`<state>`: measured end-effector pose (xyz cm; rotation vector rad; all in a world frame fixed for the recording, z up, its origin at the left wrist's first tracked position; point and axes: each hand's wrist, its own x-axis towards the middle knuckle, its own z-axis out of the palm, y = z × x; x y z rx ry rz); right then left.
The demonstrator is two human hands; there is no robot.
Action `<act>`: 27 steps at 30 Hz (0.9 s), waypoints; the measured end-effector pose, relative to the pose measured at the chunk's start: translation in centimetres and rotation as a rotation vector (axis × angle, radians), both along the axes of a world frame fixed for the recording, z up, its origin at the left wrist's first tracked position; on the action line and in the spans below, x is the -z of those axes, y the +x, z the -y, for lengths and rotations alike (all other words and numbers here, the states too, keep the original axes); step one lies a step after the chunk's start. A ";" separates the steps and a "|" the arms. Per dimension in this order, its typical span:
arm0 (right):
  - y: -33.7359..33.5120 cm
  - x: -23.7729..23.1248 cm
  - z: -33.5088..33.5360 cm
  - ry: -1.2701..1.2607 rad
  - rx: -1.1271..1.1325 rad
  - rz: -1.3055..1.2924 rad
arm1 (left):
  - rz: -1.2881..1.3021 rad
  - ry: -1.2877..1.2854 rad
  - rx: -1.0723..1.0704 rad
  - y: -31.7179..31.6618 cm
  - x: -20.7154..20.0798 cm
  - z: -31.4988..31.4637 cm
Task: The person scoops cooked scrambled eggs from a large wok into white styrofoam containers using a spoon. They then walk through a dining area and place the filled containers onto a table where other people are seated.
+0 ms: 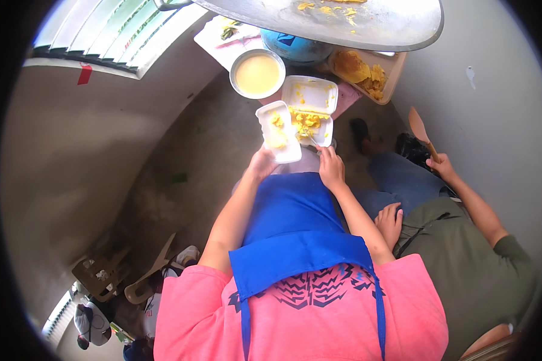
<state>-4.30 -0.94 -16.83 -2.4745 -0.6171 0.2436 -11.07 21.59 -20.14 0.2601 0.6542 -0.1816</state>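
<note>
Round metal bowl [257, 73] of pale batter at 12 o'clock; wooden spatula [420, 127] at 2; toppled chairs [111, 274] at 8.

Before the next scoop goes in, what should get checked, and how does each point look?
1. Left hand holding the small box: ok.
2. Right hand on a utensil: cannot tell, too small.
3. Open box has room: ok, part filled with yellow food.
4. Bowl of pale liquid clear of the boxes: not ok, it sits close beside them.
5. Neighbour's spatula out of the way: ok, off to the right.
</note>
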 end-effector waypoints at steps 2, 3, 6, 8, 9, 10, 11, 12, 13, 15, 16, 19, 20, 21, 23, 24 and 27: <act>0.2 -0.7 -0.1 0.047 0.027 -0.008 | 0.009 -0.034 -0.010 0.2 0.5 0.2; 0.2 -1.1 0.0 0.061 0.028 -0.005 | 0.012 -0.034 -0.017 0.1 0.7 0.4; 0.3 -1.4 0.2 0.132 0.085 0.036 | 0.027 -0.056 -0.039 0.1 1.5 0.7; 0.6 -1.4 0.2 0.141 0.120 0.062 | 0.038 -0.097 -0.059 0.1 2.1 0.6; 0.7 -1.4 0.3 0.121 0.129 0.069 | 0.048 -0.109 -0.063 0.1 2.5 0.6; 0.8 -1.3 0.4 0.101 0.139 0.076 | 0.058 -0.122 -0.066 0.2 2.6 0.5; 0.9 -1.2 0.4 0.108 0.163 0.074 | 0.067 -0.135 -0.068 0.1 2.8 0.5; 1.0 -1.1 0.5 0.115 0.188 0.073 | 0.064 -0.138 -0.067 0.0 2.9 0.4; 1.0 -1.1 0.5 0.121 0.215 0.072 | 0.062 -0.141 -0.064 0.0 2.7 0.4; 1.0 -1.3 0.6 0.126 0.284 -0.041 | 0.059 -0.146 -0.058 -0.2 2.5 0.4; 1.0 -1.4 0.7 0.129 0.321 -0.096 | 0.060 -0.149 -0.053 -0.2 2.4 0.4; 1.1 -0.6 1.1 0.236 0.425 -0.297 | 0.048 -0.136 -0.022 -0.4 2.2 0.2; 1.0 0.2 1.3 0.335 0.460 -0.347 | 0.042 -0.129 -0.008 -0.4 2.1 0.1; 1.0 0.9 1.4 0.436 0.494 -0.395 | 0.044 -0.136 -0.003 -0.4 2.0 0.1; 1.0 1.4 1.8 0.561 0.532 -0.456 | 0.047 -0.154 0.006 -0.4 2.1 0.0; 0.9 1.7 1.9 0.585 0.537 -0.473 | 0.034 -0.147 0.013 -0.4 2.2 -0.1; 1.0 3.1 2.9 0.611 0.539 -0.480 | -0.005 -0.146 0.036 -0.1 1.8 -0.3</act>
